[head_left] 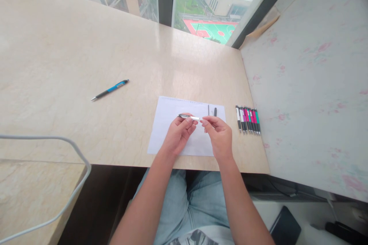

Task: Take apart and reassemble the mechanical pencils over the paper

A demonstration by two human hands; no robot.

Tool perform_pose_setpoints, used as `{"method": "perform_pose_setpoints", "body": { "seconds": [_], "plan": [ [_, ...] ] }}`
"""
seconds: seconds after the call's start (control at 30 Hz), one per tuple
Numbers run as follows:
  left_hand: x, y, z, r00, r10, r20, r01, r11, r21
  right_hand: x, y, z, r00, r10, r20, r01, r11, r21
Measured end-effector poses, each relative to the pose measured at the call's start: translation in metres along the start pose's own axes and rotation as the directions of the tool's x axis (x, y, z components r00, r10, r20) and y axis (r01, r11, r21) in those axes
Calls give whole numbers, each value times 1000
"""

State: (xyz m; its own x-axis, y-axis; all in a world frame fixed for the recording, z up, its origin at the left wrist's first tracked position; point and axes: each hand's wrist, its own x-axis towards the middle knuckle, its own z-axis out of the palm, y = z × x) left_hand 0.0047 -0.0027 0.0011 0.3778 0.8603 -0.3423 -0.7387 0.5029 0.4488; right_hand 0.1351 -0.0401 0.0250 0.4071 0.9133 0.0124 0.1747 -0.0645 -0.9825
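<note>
One white pen is clamped in the left hand above the paper; the right hand is at its end — grip indeterminable. Step judged: working that end — next move needs steady alignment.

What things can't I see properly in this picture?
All in the head view:
Whether the right hand pinches anything by the white pen: too small, hidden by that hand.
Part of that pen: covered by the left hand.
The faint marks on the paper: too small to read.
Both ends of the pale cord: cut off by the picture's left edge.
</note>
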Motion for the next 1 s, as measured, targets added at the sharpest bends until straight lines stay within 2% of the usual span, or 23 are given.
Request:
{"method": "perform_pose_setpoints", "body": {
  "seconds": [0.3, 0.53, 0.73, 1.0],
  "plan": [
    [0, -2, 0, 1000, 31, -3, -30, 999, 43, 0, -6, -5, 996, -92, 11, 92, 977, -191],
    [-1, -4, 2, 995, 102, 5, -102, 990, 99, 3, -2, -8, 995, -102, 21, 104, 966, -236],
    [-2, -4, 3, 995, 93, 26, -96, 987, 130, 4, -8, -8, 992, -114, 47, 123, 953, -276],
    [-2, -3, 1, 997, 63, 34, -65, 994, 92, 5, -14, -7, 970, -222, 96, 241, 904, -353]
  ]
}}
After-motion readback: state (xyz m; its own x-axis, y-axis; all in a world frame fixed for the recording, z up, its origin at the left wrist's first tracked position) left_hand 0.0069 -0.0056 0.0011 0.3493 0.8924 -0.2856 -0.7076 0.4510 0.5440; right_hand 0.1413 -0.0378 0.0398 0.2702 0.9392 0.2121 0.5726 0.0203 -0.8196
